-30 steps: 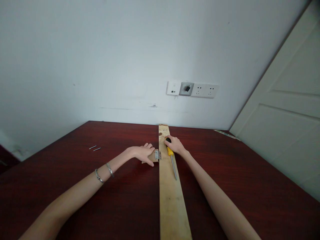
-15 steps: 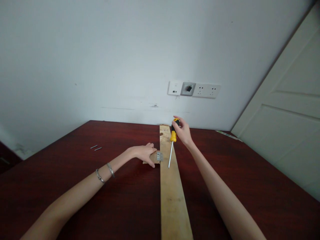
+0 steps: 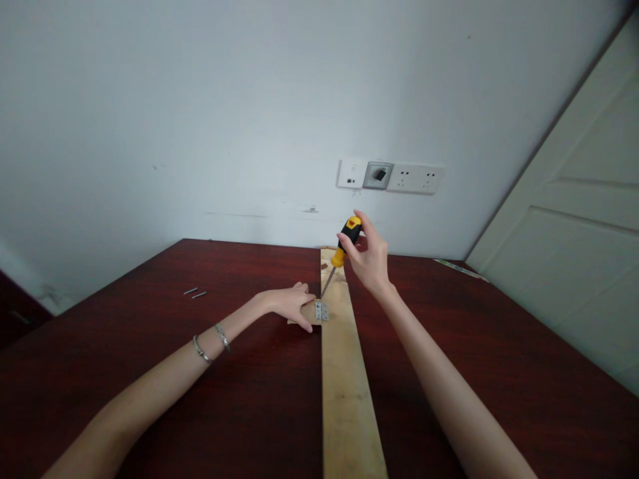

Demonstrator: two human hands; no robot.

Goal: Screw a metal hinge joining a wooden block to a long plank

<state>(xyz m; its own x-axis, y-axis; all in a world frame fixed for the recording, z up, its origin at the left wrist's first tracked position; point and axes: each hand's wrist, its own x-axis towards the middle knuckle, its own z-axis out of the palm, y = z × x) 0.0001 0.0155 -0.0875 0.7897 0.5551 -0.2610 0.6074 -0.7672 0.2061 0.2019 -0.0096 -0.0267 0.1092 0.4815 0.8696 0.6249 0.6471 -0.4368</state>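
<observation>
The right hand (image 3: 367,256) grips a yellow screwdriver (image 3: 345,236), its shaft slanting down and left, tip near a metal hinge (image 3: 322,311) on the long plank (image 3: 344,399). The open left hand (image 3: 287,306) rests on a wood scrap (image 3: 304,320) beside the hinge. Two small screws (image 3: 194,293) lie toward the far edge of the tabletop (image 3: 249,399).

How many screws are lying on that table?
2. One screw and another lie together on the table, left of the board; more may hide under the left hand.

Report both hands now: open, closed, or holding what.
Left hand: open, resting on the small wood piece beside the metal hinge.
Right hand: closed, holding the yellow-and-black screwdriver.
</observation>
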